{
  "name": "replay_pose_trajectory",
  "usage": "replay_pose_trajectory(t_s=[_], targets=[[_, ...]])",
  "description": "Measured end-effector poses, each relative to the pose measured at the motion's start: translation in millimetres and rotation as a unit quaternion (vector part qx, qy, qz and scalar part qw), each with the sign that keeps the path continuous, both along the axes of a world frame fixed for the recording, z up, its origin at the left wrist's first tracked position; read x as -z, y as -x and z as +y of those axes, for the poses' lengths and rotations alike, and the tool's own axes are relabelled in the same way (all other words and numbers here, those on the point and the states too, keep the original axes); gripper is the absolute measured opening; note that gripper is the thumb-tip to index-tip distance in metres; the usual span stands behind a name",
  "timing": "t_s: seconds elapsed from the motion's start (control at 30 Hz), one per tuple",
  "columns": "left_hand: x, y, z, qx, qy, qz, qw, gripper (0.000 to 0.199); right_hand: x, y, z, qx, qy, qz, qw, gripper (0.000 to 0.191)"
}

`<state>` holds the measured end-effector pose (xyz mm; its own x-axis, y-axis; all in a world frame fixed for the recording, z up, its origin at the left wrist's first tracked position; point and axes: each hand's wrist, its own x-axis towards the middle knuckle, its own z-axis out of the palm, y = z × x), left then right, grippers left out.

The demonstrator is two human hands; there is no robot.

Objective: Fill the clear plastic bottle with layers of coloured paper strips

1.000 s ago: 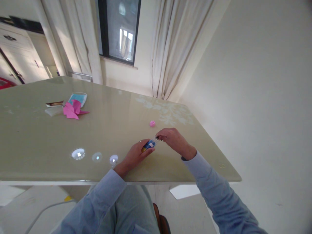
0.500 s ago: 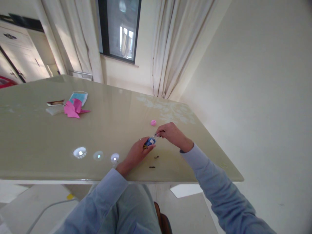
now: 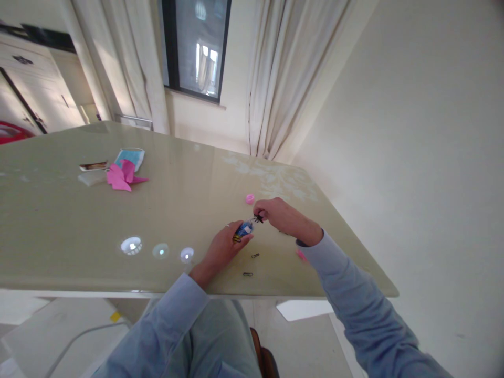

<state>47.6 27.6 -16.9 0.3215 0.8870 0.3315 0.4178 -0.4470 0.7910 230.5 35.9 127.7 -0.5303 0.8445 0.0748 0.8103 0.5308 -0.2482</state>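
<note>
Here at the counter's (image 3: 79, 231) near edge, right of its middle, the left hand (image 3: 220, 250) has its fingers wrapped round a small blue bottle (image 3: 244, 229), held tilted with its mouth toward the right. And there's the right hand (image 3: 282, 216), fingertips pinched narrow on a dark bunch of clips (image 3: 258, 219) right at that mouth! Down between the bottle and the counter's near edge lie two loose clips, the upper clip (image 3: 255, 255) and the lower clip (image 3: 248, 274). A pink cap (image 3: 249, 199) sits just beyond the hands, farther from the near edge. Toward the counter's far left corner, pink paper (image 3: 122, 177) lies against a blue mask (image 3: 133, 157).
</note>
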Motion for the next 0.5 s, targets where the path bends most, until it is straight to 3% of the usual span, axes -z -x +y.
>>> replay_pose_trajectory(t_s=[0.23,0.37,0.5], targets=[[-0.5,2.0,-0.5,0.008,-0.001,-0.008,1.0,0.042,-6.8,6.3,-1.8,0.059,0.065,0.114,0.99,0.014],[-2.5,2.9,-1.7,0.01,0.006,-0.022,1.0,0.043,-5.3,5.1,0.4,0.104,0.082,0.181,0.975,0.022],[-3.1,3.0,-2.3,0.017,0.007,-0.033,0.999,0.041,-4.5,3.1,1.7,0.103,0.072,0.187,0.974,0.033]])
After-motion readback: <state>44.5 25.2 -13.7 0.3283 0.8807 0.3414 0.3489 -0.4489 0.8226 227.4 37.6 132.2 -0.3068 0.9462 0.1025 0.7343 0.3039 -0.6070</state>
